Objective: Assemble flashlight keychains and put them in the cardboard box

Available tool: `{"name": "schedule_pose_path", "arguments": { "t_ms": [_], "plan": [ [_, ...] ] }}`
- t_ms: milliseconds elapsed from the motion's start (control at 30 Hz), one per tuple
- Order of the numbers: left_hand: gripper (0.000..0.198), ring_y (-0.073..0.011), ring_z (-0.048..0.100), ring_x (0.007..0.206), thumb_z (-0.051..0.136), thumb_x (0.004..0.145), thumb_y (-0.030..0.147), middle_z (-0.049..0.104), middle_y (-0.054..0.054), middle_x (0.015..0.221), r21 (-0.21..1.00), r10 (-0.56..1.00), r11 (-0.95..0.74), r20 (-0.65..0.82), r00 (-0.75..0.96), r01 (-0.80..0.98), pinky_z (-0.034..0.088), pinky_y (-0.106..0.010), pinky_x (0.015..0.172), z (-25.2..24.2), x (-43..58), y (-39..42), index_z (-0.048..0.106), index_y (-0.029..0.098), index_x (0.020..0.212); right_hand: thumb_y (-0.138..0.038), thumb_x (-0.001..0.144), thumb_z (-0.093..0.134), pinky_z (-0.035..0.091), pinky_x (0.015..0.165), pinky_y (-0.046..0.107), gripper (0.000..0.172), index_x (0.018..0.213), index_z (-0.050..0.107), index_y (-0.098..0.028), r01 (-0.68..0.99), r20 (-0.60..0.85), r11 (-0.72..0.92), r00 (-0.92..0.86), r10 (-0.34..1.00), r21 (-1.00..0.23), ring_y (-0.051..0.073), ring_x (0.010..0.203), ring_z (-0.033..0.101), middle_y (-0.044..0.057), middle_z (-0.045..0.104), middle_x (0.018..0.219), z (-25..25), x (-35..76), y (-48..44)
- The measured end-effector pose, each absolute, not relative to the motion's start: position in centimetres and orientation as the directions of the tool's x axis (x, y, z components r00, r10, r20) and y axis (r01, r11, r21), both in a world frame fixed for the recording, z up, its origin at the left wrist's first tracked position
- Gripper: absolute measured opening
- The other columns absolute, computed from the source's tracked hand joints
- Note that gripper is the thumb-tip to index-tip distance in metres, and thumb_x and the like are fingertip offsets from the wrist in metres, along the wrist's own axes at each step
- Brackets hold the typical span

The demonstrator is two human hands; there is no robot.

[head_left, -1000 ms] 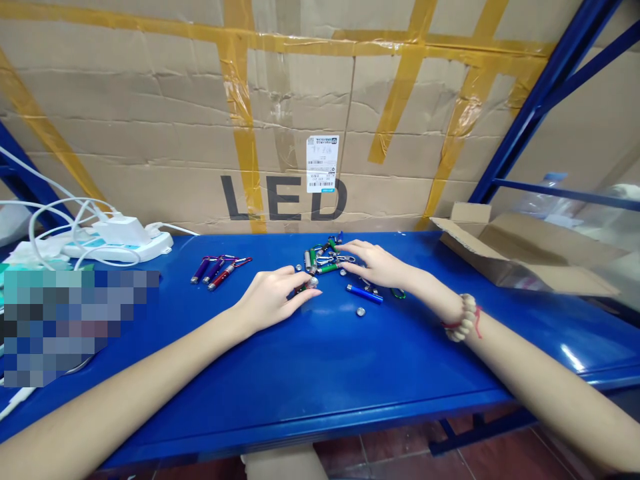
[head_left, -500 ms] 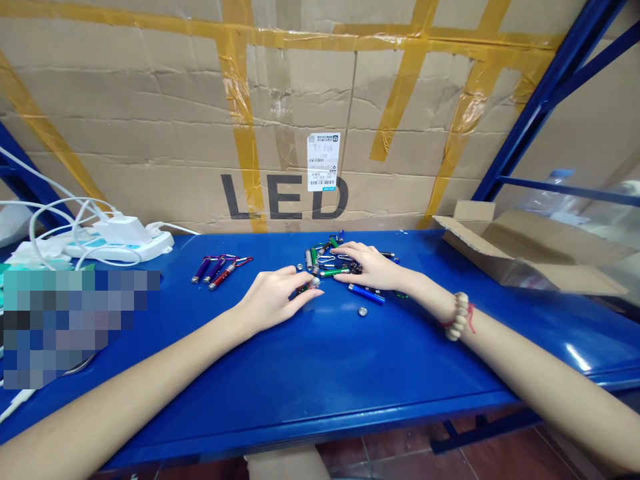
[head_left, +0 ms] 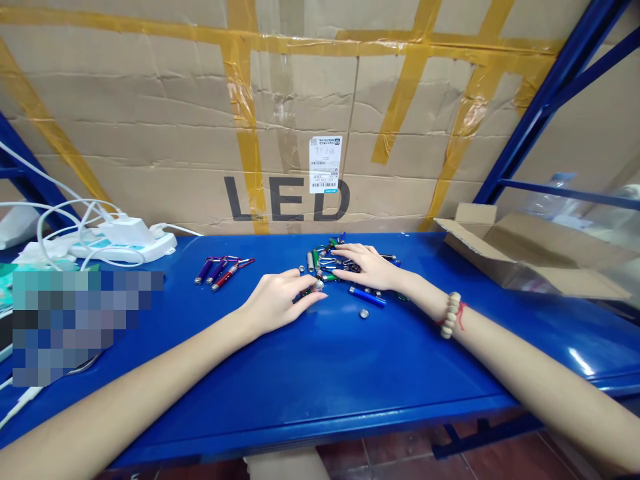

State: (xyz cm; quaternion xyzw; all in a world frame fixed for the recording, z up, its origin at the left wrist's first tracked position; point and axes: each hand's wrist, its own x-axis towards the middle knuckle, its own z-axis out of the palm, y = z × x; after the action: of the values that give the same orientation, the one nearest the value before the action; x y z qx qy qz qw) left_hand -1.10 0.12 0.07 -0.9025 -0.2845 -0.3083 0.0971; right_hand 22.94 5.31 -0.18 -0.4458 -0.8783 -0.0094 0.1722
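My left hand (head_left: 283, 300) reaches in from the left, thumb and fingers closed around a small silvery metal piece (head_left: 319, 285). My right hand (head_left: 367, 267) lies palm down over a pile of small metal keychain flashlights (head_left: 316, 259), fingers stretched out and thumb on a green one (head_left: 330, 277). Its palm hides part of the pile. A blue metal tube (head_left: 367, 296) lies just below that hand, with a round silver cap (head_left: 365, 313) nearer me. Beside the pile is a smaller silver cap (head_left: 301, 269).
Purple and red flashlights (head_left: 225, 275) lie together on the left of the blue table (head_left: 310, 387). A white power strip (head_left: 150, 249) with cables stands at the far left. On the right is an open cardboard box (head_left: 500, 267). A large taped carton (head_left: 190, 133) forms the back.
My right hand and forearm have shifted slightly left, covering more of the green flashlight. My left hand keeps about the same place and pinch. The whole view has moved a little.
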Motion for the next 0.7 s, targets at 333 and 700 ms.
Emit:
{"name": "schedule_pose_path", "arguments": {
  "t_ms": [333, 700],
  "plan": [
    [0.029, -0.0114, 0.059, 0.065, 0.045, 0.088, 0.040, 0.066, -0.002, 0.076, 0.017, 0.486, -0.809, 0.581, 0.652, 0.588, 0.041, -0.019, 0.056, 0.06, -0.99, -0.15, 0.064, 0.018, 0.086, -0.062, 0.084, 0.030, 0.024, 0.101, 0.047, 0.062, 0.125, 0.051, -0.020, 0.791, 0.291, 0.599, -0.548, 0.784, -0.124, 0.027, 0.123, 0.038, 0.009, 0.049, 0.130, -0.35, 22.77, 5.63],
    [0.030, -0.0114, 0.060, 0.064, 0.044, 0.088, 0.041, 0.065, -0.002, 0.074, 0.014, 0.468, -0.823, 0.585, 0.663, 0.568, 0.042, -0.020, 0.056, -0.04, -0.78, -0.32, 0.065, 0.019, 0.088, -0.064, 0.085, 0.024, 0.018, 0.105, 0.052, 0.062, 0.131, 0.043, -0.027, 0.884, 0.318, 0.457, -0.406, 0.857, -0.100, 0.030, 0.133, 0.019, 0.008, 0.032, 0.141, -0.90, 22.13, 6.34]
  ]
}}
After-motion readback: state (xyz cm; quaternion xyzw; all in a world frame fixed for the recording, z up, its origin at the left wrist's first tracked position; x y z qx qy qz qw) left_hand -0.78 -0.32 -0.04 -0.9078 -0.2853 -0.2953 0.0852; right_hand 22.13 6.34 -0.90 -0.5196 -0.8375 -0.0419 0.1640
